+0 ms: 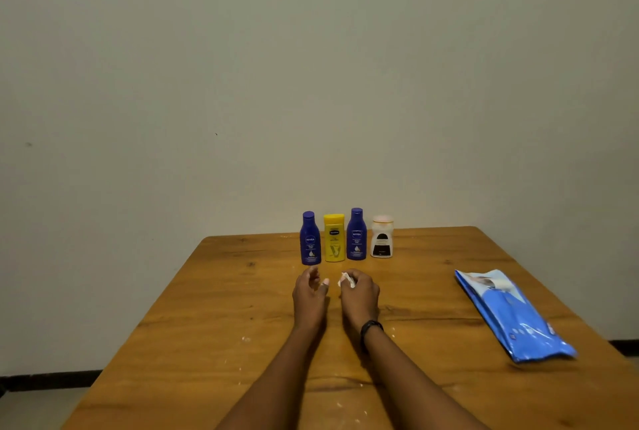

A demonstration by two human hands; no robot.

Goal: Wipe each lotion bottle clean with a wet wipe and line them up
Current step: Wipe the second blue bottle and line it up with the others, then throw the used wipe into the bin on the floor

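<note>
Lotion bottles [334,237] stand just beyond right grip [358,294], seemingly pinching a wipe [346,280]; left grip [309,291] loose.

The left blue bottle [310,239] and the right blue bottle [356,235] each bore the brand "NIVEA". Print on the yellow bottle [334,239], white bottle [382,239] and wipe pack [511,319] was illegible.

A simple room in a home is suggested: a wooden worktop [242,291] is set against a bare pale wall [173,83], a dark skirting strip [48,379] is seen below, and lotion bottles [334,237] and a pack of wipes [511,315] are kept on the worktop.
</note>
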